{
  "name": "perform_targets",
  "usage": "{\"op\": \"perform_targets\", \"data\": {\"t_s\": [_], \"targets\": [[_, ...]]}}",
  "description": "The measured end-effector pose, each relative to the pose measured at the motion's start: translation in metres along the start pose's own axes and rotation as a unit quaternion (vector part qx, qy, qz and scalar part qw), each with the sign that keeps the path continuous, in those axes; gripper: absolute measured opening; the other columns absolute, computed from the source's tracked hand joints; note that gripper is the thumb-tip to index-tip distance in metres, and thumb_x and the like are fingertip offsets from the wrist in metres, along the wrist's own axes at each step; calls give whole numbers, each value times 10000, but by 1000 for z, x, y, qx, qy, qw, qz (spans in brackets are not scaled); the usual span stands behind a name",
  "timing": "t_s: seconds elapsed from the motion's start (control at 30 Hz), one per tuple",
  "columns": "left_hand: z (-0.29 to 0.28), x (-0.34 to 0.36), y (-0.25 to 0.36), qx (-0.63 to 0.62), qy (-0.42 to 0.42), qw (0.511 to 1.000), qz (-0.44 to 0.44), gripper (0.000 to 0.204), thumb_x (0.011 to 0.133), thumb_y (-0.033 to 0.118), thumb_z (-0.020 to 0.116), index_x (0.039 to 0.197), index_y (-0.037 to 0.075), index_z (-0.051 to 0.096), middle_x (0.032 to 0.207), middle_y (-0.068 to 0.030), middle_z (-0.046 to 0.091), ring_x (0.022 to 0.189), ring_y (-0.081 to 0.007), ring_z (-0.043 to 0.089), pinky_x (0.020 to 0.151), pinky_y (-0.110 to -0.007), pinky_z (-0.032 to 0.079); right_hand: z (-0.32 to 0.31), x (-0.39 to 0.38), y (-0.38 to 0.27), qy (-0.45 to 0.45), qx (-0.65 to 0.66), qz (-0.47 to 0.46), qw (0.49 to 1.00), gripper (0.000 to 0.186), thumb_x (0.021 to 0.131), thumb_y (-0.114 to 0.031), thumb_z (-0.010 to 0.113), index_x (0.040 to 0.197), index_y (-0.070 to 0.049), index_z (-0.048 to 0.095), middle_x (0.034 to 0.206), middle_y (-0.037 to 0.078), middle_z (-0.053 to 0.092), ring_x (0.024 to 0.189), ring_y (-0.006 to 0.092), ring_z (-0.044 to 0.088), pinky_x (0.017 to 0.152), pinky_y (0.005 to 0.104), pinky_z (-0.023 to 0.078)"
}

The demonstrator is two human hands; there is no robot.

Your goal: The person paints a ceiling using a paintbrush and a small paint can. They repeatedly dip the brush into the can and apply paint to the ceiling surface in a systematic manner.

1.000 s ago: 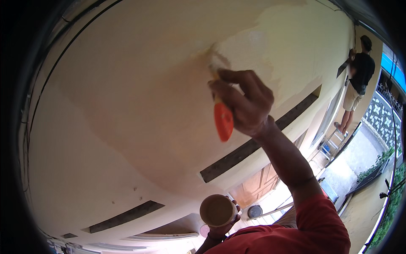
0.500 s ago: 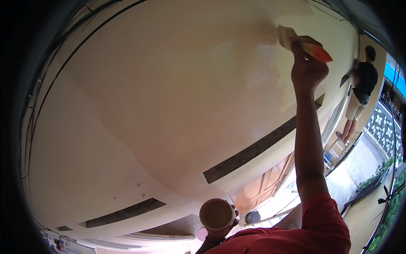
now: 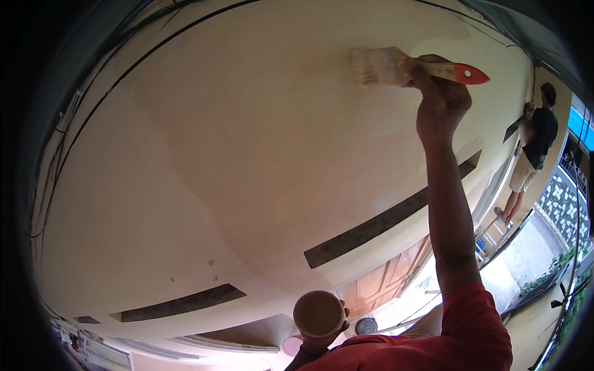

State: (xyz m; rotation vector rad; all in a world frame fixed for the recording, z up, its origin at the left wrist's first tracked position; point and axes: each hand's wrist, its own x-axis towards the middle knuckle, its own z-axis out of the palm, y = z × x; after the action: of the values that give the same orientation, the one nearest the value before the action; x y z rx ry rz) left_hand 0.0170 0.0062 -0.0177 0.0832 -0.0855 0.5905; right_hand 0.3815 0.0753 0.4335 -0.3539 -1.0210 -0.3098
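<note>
Raised high at the upper right, my right hand (image 3: 444, 96) grips a wide paintbrush (image 3: 383, 66) with a red-ended wooden handle. Its pale bristles point left and lie against or very close to the wall (image 3: 266, 142). A darker, wet-looking patch spreads over the wall's middle, with paler paint to its left. Low in the view, my left hand (image 3: 328, 339) holds a round tub (image 3: 318, 314) from below and the side. Brownish, paint-like liquid shows inside the tub.
Long dark slots (image 3: 371, 232) cut into the wall run below the brush. Loose black cables (image 3: 117, 77) hang along the left and top. A wooden door (image 3: 383, 269) and a dark bucket (image 3: 366, 326) are below. At right, another person (image 3: 537, 139) stands on a ladder (image 3: 490, 240).
The brush has swept left across the wall and turned so its bristles face left. My left hand and the tub stay nearly in place.
</note>
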Motion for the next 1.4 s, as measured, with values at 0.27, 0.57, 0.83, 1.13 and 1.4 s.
{"op": "perform_targets", "data": {"t_s": [0.27,0.57,0.83,1.13,1.4], "targets": [[-10,-15,15,69,47,996,20,821,984,646,706,1622,168,512,1532,-191,573,1418,-417,520,1044,-597,528,-74,-2,21,-98,-370,-286,878,179,885,-18,872,1034,-91,805,1064,106,807,960,260,802,804,344,646],[8,9,8,-25,15,999,-27,740,1039,565,688,1624,153,498,1545,-192,572,1412,-413,546,1051,-592,553,-71,-132,-7,-112,-177,-92,974,199,915,-18,877,1077,-38,764,1060,153,800,889,235,793,768,346,670],[-17,10,6,26,20,999,-23,772,1025,606,685,1633,163,513,1573,-195,533,1450,-421,492,1070,-602,531,-137,-81,24,80,-255,-125,955,176,954,23,846,1098,-29,760,1111,123,806,951,218,783,853,361,662],[-26,2,4,109,66,992,23,767,1040,620,652,1644,175,491,1586,-192,532,1469,-423,497,1082,-615,520,50,-88,-11,-216,-353,-359,837,100,885,-92,847,972,-106,798,1178,169,786,930,290,777,770,368,657],[-29,-19,2,544,101,826,111,689,1091,515,643,1651,155,466,1583,-201,529,1462,-431,515,1080,-648,538,15,-230,-42,-501,-106,-207,834,175,857,-164,859,1008,-132,777,1114,149,767,836,241,759,684,335,639]]}}
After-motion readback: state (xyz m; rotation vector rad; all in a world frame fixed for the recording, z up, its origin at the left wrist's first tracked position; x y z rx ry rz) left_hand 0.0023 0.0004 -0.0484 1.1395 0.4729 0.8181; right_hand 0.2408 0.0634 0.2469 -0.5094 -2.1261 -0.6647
